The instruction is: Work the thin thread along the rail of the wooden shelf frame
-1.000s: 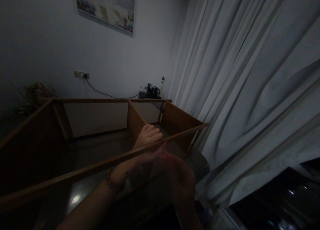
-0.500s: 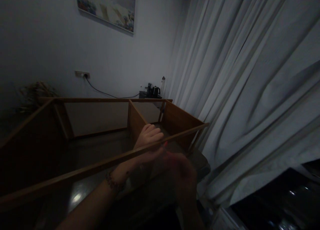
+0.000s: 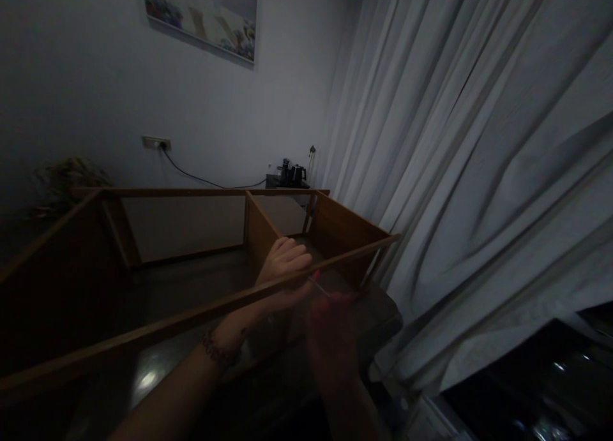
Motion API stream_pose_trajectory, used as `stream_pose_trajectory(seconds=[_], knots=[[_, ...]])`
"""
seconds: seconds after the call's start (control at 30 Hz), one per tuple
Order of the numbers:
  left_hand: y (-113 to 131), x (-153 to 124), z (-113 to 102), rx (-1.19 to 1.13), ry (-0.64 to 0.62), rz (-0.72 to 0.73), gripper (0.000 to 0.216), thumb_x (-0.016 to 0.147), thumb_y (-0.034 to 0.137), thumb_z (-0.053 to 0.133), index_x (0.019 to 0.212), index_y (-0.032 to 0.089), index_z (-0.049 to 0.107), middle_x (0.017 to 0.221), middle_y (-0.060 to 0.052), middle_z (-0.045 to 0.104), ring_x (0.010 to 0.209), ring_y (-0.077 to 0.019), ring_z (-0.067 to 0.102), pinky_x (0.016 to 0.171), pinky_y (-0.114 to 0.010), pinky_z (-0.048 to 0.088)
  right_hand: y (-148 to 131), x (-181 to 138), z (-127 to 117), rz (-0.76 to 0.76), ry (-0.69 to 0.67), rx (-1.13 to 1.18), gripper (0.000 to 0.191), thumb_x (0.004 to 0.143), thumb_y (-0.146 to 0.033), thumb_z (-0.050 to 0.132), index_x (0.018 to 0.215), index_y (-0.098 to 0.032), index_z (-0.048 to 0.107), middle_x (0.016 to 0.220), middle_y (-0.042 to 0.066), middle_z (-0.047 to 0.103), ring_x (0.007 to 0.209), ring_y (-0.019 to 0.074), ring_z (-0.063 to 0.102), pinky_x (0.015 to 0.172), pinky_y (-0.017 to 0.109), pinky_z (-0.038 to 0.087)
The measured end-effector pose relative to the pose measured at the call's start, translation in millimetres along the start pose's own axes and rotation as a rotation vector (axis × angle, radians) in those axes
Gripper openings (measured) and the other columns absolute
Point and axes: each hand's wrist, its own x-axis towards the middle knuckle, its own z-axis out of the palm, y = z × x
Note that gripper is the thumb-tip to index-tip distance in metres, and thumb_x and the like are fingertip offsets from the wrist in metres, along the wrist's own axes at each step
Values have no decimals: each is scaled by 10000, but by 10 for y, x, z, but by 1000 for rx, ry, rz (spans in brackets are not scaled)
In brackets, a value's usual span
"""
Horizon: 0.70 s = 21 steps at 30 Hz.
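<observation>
A wooden frame (image 3: 158, 329) with long rails and a divider panel (image 3: 262, 223) lies before me. My left hand (image 3: 287, 259), a beaded bracelet on its wrist, reaches under the near rail. Its fingers curl behind that rail where the divider panel meets it, and its thumb side shows below. A thin metal shaft, seemingly a screwdriver (image 3: 320, 288), slants from my right hand (image 3: 332, 336) up to the rail's underside, close to my left thumb. My right hand is closed around its handle, which is blurred and mostly hidden. A small red spot glows beside the shaft's tip.
Light curtains (image 3: 445, 160) hang close on the right. A black kettle (image 3: 297, 175) stands on a small table (image 3: 272, 180) by the wall. A cable runs to a wall socket (image 3: 156, 143). Dark glossy surfaces lie at the lower right.
My right hand has turned and shifted slightly left and down, and the metal shaft shows more clearly. My left hand keeps its place on the frame.
</observation>
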Motion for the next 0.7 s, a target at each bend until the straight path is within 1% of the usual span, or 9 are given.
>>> stream_pose_trajectory(seconds=[0.13, 0.2, 0.27, 0.33, 0.4, 0.47, 0.5, 0.57, 0.7], knots=[[9, 0, -4, 4, -14, -14, 214, 814, 281, 462, 626, 208, 392, 636, -4, 468, 679, -183, 415, 701, -360, 358, -5, 24, 230, -120, 137, -29, 405, 866, -550, 469, 620, -228, 496, 472, -81, 372, 411, 79, 367, 445, 188, 393], [16, 6, -5, 3, -13, -15, 211, 818, 271, 454, 626, 208, 394, 634, -4, 469, 678, -182, 415, 702, -359, 359, -29, 32, 311, -183, 200, -146, 452, 892, -549, 412, 585, -219, 434, 458, -84, 341, 388, 77, 313, 397, 185, 328], [18, 13, -4, 6, -8, -9, 215, 826, 277, 449, 629, 207, 399, 637, -7, 475, 679, -183, 416, 701, -359, 359, -60, 30, 322, -251, 205, -317, 476, 919, -535, 353, 572, -215, 416, 449, -82, 339, 374, 78, 295, 372, 194, 273], [16, 17, 1, 13, -7, 0, 217, 832, 290, 449, 636, 207, 407, 643, -10, 481, 684, -186, 417, 699, -359, 359, -105, 26, 254, -358, 139, -553, 491, 942, -506, 310, 567, -211, 432, 452, -70, 365, 383, 82, 327, 386, 208, 265], [12, 15, 6, 17, -16, 2, 218, 836, 295, 450, 640, 207, 412, 649, -12, 484, 688, -187, 420, 697, -357, 359, -175, 29, 135, -509, 16, -835, 471, 943, -473, 341, 582, -204, 481, 509, -36, 463, 464, 96, 433, 453, 220, 317], [8, 11, 9, 14, -18, 0, 219, 837, 297, 451, 641, 207, 412, 652, -12, 484, 690, -186, 421, 696, -357, 358, -265, 41, 15, -614, -110, -1003, 407, 949, -416, 361, 658, -206, 552, 570, -15, 534, 570, 119, 511, 559, 241, 370], [8, 8, 9, 9, -19, -3, 219, 836, 295, 452, 640, 207, 411, 653, -12, 484, 690, -186, 421, 696, -357, 358, -310, 47, -31, -622, -170, -1057, 375, 945, -399, 379, 695, -209, 584, 596, -8, 563, 599, 126, 530, 591, 249, 380], [11, 7, 4, 1, -19, -11, 222, 836, 291, 454, 636, 207, 410, 650, -9, 482, 691, -186, 421, 698, -359, 357, -385, 57, -85, -513, -199, -1042, 342, 949, -377, 386, 746, -215, 609, 585, -17, 570, 566, 118, 533, 568, 238, 383], [33, 18, -28, -13, -41, -32, 244, 840, 293, 456, 616, 210, 404, 638, -6, 475, 699, -189, 423, 709, -364, 354, -414, 61, -81, -164, -132, -748, 308, 932, -445, 412, 833, -219, 597, 576, -31, 594, 514, 108, 538, 511, 211, 395]])
